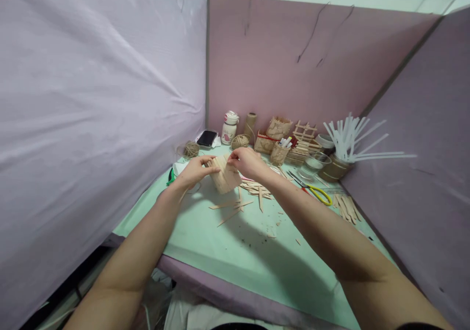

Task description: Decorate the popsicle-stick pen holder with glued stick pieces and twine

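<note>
Both hands hold a small box-like piece built of flat wooden sticks (225,176) just above the pale green table (235,251). My left hand (194,171) grips its left side with curled fingers. My right hand (246,162) pinches its top right edge. Loose wooden sticks (253,190) lie scattered on the table right below and beside the piece.
Yellow-handled scissors (316,192) lie to the right, next to more sticks (347,207). At the back stand twine balls (240,141), a phone (206,138), a small bottle (229,127), stick-built baskets (279,151), a glass bowl (314,166) and a jar of white rods (345,146). Purple partitions enclose the table.
</note>
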`<state>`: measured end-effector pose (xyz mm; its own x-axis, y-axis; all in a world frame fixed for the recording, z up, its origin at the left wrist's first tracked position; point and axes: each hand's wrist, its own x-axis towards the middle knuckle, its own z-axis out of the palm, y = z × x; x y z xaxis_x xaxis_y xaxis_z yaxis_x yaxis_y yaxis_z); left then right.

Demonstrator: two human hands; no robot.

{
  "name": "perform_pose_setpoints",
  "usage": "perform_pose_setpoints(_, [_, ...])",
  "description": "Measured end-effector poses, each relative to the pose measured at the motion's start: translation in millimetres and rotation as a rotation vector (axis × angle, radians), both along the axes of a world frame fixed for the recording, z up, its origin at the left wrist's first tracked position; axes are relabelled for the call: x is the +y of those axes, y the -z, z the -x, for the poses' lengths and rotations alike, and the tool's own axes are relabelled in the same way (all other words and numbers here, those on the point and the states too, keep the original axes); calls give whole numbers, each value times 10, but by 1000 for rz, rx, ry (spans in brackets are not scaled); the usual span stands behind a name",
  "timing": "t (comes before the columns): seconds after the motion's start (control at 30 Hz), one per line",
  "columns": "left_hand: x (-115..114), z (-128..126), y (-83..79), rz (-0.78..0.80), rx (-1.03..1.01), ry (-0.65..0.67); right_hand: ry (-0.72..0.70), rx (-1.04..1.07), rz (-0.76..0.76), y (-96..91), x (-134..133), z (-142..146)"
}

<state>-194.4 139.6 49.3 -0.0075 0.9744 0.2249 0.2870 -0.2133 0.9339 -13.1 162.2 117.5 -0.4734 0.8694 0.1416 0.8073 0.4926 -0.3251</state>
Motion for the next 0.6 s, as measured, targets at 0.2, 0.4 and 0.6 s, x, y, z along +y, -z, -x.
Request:
perform_pose_setpoints(0.2, [-4, 51, 30, -2, -20, 16, -54, -121, -43, 2, 114, 188])
perform_pose_setpoints(0.4, [29, 90, 75, -17, -48, 20, -65, -198, -79, 4, 207, 307])
perform_pose_setpoints(0.6, [64, 116, 119, -28, -30, 36, -78, -247, -105, 16, 235, 374])
